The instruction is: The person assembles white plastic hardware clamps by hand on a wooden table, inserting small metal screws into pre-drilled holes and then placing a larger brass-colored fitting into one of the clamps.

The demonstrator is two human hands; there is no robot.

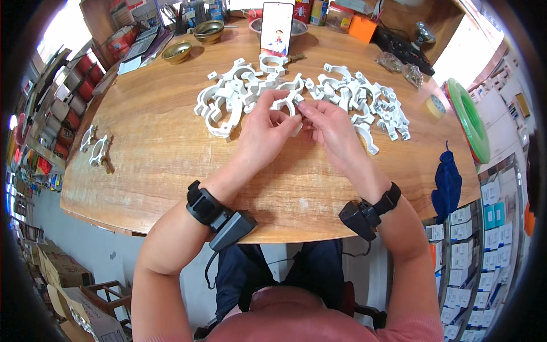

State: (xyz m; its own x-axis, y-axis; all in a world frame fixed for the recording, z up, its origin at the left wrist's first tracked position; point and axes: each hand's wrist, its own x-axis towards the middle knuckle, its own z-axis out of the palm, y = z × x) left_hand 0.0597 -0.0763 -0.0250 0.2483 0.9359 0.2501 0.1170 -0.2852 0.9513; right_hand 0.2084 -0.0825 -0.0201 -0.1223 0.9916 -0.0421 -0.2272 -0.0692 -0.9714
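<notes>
Above the middle of the table, my left hand [265,128] is closed round a white ring-shaped pipe clamp [291,109]. At the clamp's right end, my right hand [332,129] has its thumb and fingers pinched together; whatever small part lies between them is hidden. Just beyond my hands spreads a heap of white half-ring clamp pieces [219,126]. More loose clamp pieces [366,137] lie to the right of my right hand, with small white parts with metal screws [393,117] beside them. Two assembled clamps with brass-coloured bolts [99,150] lie at the table's left side.
A phone [277,31] stands upright behind the heap. Brass-coloured bowls [177,52] sit at the back left. On the right are a tape roll [436,106], a green coil [468,119] and a dark blue cloth [447,182] over the edge. The wooden table [165,196] curves toward me.
</notes>
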